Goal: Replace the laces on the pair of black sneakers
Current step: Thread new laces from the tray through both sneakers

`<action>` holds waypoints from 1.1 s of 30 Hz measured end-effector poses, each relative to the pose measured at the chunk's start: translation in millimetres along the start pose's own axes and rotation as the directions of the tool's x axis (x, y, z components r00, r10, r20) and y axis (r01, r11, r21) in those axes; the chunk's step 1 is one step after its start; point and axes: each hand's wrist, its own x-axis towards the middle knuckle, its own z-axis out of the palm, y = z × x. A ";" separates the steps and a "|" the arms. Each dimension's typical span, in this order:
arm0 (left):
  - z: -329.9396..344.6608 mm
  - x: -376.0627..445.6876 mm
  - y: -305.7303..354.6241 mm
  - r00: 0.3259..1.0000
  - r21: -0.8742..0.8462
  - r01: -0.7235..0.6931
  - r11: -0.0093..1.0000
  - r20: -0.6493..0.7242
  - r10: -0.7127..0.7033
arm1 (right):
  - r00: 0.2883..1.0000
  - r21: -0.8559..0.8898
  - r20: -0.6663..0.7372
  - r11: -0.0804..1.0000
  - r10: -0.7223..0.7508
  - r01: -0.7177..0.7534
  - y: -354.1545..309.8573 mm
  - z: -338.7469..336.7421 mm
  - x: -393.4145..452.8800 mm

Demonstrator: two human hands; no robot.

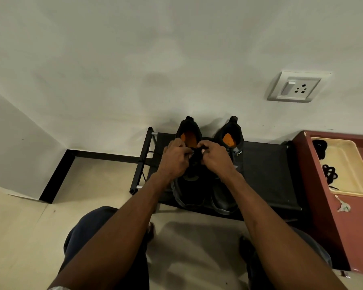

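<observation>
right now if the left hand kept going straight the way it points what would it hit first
Probably the left sneaker's open collar with the orange insole, just past the left hand, then the wall. Depth is hard to judge.

We see two black sneakers side by side on a low black rack, heels toward the wall and toes toward us, both showing orange insoles through their open collars. On the left sneaker (189, 185) a black lace (195, 156) crosses the tongue near the top eyelets, with a loose end (144, 164) trailing off over the rack's left edge. The right sneaker (232, 143) carries a small logo tag on its tongue, and a tangle of spare black laces (329, 173) lies well apart to the right.
</observation>
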 end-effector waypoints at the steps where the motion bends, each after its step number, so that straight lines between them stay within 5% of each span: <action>1: -0.2 0.6 -0.4 1.000 -0.034 0.012 0.999 0.003 -0.012 | 1.000 0.019 0.001 1.000 0.013 -0.013 0.7 -0.1 0.3; 9: -2.5 3.5 -5.1 0.972 -0.289 0.193 0.938 0.185 -0.143 | 0.997 0.143 0.003 0.987 0.073 -0.073 4.4 -0.3 0.3; 15: 6.2 0.2 0.7 0.908 -0.596 0.408 0.692 0.189 -0.374 | 0.990 0.174 0.063 0.975 0.126 -0.136 7.9 2.8 3.5; 22: 20.8 -4.4 7.6 0.902 -0.388 0.429 0.816 0.131 -0.412 | 0.984 0.149 0.087 0.975 0.155 -0.166 7.9 4.5 -1.0; 27: 36.9 -12.3 10.8 0.880 -0.551 0.359 0.753 -0.069 -0.471 | 0.986 0.118 0.065 0.980 0.154 -0.161 11.8 6.1 2.0; 33: 42.4 -9.5 8.3 0.848 -0.645 0.400 0.651 -0.010 -0.530 | 0.986 0.101 0.070 0.982 0.154 -0.160 12.9 6.8 2.0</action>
